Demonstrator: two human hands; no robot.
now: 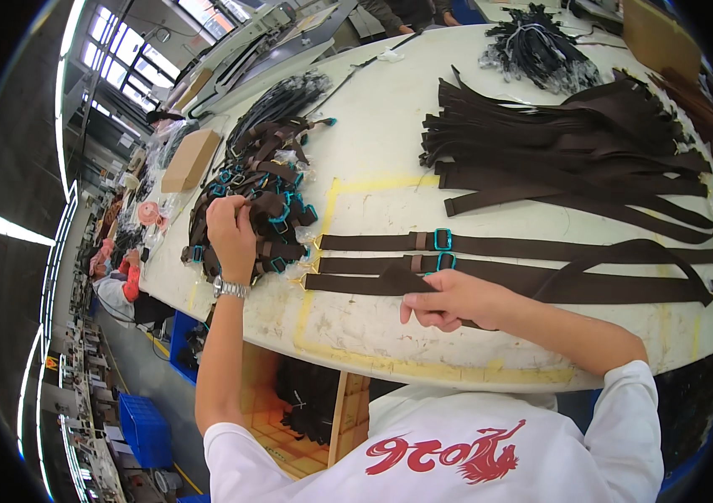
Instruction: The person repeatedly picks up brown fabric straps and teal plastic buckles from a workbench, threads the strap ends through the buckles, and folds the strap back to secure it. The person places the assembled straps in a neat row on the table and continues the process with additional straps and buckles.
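Dark brown webbing straps (616, 282) lie side by side across the table in front of me. Two of them carry teal buckles (443, 240) and short brown loops. My right hand (455, 302) is closed over the nearest strap, gripping a strap end (398, 281) that sticks up from the fingers; another length of webbing arches up at the right. On the left, my left hand (231, 237) reaches into a heap of short strap pieces (285, 180) with teal buckles. Its thumb and forefinger pinch a dark piece of webbing at the heap's near side, partly hidden by the fingers.
A thick stack of brown straps (541, 134) covers the far right of the table (373, 331). Behind lie a tied black bundle (536, 46) and black cords (285, 101). A cardboard box (191, 161) stands at the left edge. Other people work farther off.
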